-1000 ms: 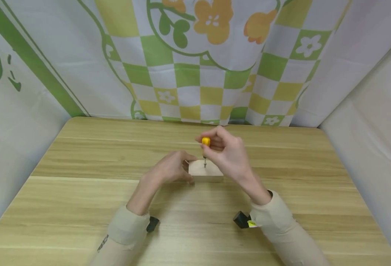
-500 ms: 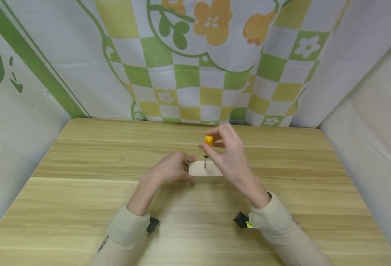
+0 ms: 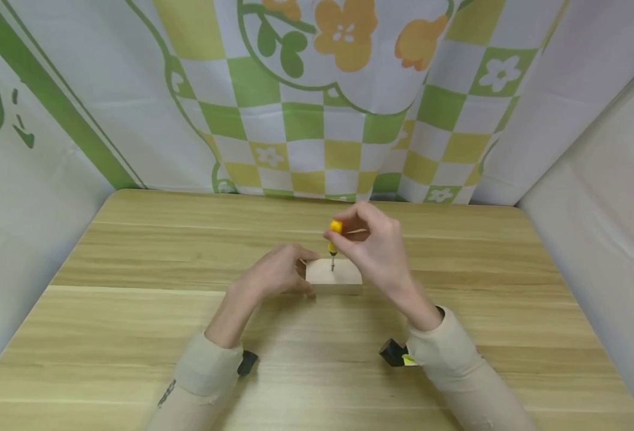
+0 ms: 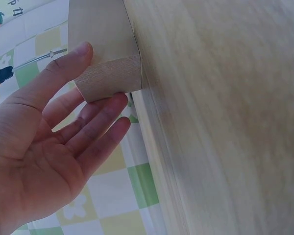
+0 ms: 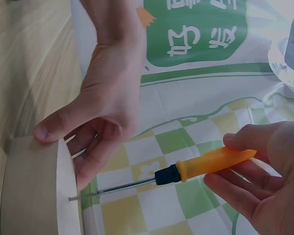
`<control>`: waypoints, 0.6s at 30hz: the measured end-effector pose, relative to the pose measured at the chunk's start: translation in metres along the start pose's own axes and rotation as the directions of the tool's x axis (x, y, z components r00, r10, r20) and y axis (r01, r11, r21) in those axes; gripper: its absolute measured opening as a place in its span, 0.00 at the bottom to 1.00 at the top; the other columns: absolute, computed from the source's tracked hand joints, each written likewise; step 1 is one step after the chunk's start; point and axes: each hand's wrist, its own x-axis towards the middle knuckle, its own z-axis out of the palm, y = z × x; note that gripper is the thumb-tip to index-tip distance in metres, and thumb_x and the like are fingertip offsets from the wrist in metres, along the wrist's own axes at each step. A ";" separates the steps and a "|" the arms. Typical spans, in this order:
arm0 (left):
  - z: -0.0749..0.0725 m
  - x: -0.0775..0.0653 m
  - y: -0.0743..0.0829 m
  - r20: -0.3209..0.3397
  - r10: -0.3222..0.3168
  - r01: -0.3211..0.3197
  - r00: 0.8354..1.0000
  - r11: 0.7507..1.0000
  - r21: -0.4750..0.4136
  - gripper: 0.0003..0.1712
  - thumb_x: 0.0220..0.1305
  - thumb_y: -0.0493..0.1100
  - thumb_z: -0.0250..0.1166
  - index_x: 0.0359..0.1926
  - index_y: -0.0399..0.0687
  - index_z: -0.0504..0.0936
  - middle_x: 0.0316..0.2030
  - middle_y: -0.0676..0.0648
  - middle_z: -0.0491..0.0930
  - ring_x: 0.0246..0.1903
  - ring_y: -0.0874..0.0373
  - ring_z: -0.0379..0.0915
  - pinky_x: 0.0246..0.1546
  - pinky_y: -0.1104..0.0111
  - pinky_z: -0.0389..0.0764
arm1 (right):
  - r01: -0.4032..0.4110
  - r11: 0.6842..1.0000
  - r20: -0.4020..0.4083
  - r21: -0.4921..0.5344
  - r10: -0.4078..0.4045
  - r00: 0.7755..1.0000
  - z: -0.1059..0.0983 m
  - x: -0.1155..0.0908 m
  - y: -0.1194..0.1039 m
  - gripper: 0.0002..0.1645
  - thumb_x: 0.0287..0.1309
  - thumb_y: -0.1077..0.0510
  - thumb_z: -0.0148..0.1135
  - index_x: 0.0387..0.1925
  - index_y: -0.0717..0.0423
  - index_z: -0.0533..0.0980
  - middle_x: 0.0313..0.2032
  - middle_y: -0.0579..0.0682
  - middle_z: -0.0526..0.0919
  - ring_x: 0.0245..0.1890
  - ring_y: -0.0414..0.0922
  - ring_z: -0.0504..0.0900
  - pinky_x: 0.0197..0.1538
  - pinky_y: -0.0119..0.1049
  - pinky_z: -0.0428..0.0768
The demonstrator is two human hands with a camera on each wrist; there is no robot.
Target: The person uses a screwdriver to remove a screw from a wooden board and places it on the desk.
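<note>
A pale wooden block (image 3: 343, 278) lies on the table, its far corners looking cut at a slant. My left hand (image 3: 273, 272) holds its left end, thumb on the near side and fingers reaching round the end and far side. Above the block, my right hand (image 3: 378, 245) pinches the yellow handle of a screwdriver (image 5: 201, 164) between thumb and fingertips. The shaft points down at the block's top, its tip at the head of a screw (image 5: 82, 197). That screw stands out of the top face with much of its thread showing, also seen in the left wrist view.
The wood-grain table (image 3: 133, 335) runs back to a checked, flowered curtain (image 3: 306, 126). White cloth (image 3: 607, 197) hangs on both sides. A black wrist device (image 3: 392, 354) sticks out below the right sleeve, another below the left.
My right fingers have shifted round the screwdriver handle, which tipped slightly right and then came back more upright. My left hand, the block and the screw keep their places.
</note>
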 end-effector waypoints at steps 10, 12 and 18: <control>-0.002 0.000 0.001 0.012 -0.005 0.005 1.000 1.000 -0.013 0.35 0.45 0.38 0.78 0.59 0.52 0.82 0.46 0.52 0.85 0.45 0.57 0.81 0.50 0.63 0.81 | -0.053 0.997 0.119 0.052 0.046 0.992 0.001 0.000 -0.003 0.13 0.54 0.75 0.63 0.42 0.64 0.77 0.42 0.58 0.88 0.44 0.50 0.88 0.46 0.30 0.84; -0.003 0.000 0.001 0.015 0.003 -0.002 1.000 1.000 -0.023 0.34 0.45 0.38 0.78 0.58 0.52 0.83 0.45 0.52 0.85 0.44 0.58 0.82 0.49 0.63 0.81 | -0.057 0.997 0.140 0.048 0.049 0.989 0.002 0.001 -0.004 0.14 0.54 0.75 0.60 0.42 0.63 0.77 0.43 0.57 0.88 0.46 0.49 0.88 0.48 0.30 0.84; -0.002 0.000 0.002 0.022 -0.009 0.010 1.000 0.999 -0.035 0.34 0.46 0.37 0.78 0.59 0.51 0.82 0.45 0.52 0.86 0.45 0.58 0.82 0.50 0.63 0.81 | -0.044 0.999 0.140 0.008 0.043 0.989 0.003 -0.001 -0.002 0.14 0.57 0.73 0.62 0.45 0.62 0.76 0.46 0.55 0.86 0.47 0.48 0.86 0.49 0.32 0.84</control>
